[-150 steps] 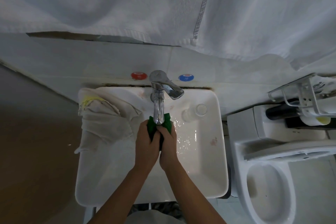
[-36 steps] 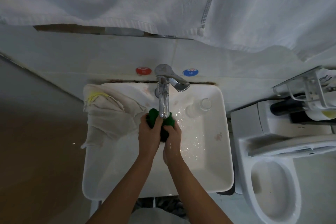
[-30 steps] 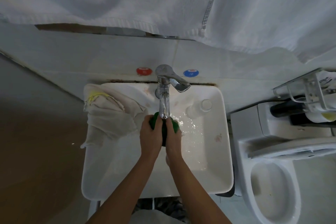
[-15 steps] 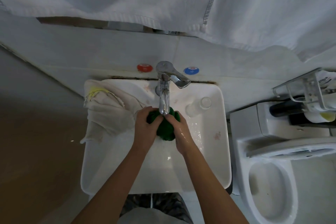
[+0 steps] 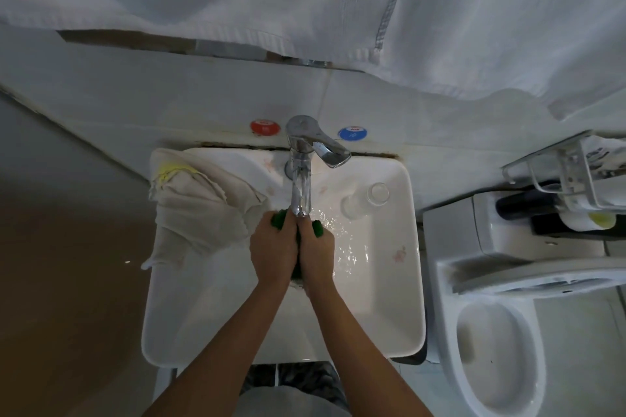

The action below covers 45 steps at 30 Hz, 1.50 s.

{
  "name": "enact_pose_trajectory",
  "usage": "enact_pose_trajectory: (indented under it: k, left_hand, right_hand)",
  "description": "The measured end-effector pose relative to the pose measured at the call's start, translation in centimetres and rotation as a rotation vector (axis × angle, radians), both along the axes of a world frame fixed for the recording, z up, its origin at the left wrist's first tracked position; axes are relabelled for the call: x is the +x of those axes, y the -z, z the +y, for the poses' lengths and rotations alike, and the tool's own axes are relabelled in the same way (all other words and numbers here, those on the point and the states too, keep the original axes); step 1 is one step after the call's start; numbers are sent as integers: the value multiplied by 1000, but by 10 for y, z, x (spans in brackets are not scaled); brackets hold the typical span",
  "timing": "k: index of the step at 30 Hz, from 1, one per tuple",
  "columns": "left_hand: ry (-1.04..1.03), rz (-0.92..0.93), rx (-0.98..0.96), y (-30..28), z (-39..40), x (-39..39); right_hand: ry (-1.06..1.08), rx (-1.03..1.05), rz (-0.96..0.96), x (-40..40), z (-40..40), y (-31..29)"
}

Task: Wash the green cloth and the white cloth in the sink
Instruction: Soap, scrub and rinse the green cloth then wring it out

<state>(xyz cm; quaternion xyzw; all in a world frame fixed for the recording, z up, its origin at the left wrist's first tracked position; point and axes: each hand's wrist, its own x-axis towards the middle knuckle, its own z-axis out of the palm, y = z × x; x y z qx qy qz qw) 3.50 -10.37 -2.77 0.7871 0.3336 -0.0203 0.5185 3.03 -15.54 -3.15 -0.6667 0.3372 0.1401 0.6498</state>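
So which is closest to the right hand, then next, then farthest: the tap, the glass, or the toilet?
From the right hand:
1. Tap, just above its fingertips.
2. Glass, lying in the sink's back right corner.
3. Toilet, outside the sink, far right.

From my remote seat I can make out only two signs, both stuck on the tiled wall just behind the sink. A round red sticker (image 5: 265, 127) sits left of the tap (image 5: 301, 166), and a round blue sticker (image 5: 352, 133) sits right of it. Each carries small white marks, a short line of lettering above what looks like a single character, but they are too small and blurred for me to read. Some dark print shows on a white item in the wire rack (image 5: 576, 173) at the right edge; I cannot read that either.
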Motion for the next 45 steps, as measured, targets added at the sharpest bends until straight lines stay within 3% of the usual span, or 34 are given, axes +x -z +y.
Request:
enact_pose_trajectory:
  k: [9,13,17,20,26,30,34,40,45]
  left_hand:
    - [24,-90,-32,-1,1,4]
    - [-40,-117,-217,-7,0,7]
    - [-114,-87,-376,-17,5,9]
    - [-114,-67,-525,-18,10,5]
    - [89,-67,-645,-13,26,-6]
    - [244,-20,-722,-10,30,-11]
    - [209,74,-601,-13,25,-8]
    - [-1,22,-318,0,5,-9]
    - [-99,-15,-215,1,-7,-18]
  right_hand:
    - [-25,-188,-132,3,-3,3]
    - [29,-98,-211,0,-1,0]
    - [113,217,61,6,-5,1]
    - [-12,233,208,8,-14,1]
    - [-184,258,68,0,-30,-6]
    - [-111,215,-65,-3,-36,-5]
    - [-103,204,-150,-6,-33,-4]
    - [-95,260,-179,-12,-13,-2]
    - [110,156,-103,-8,2,2]
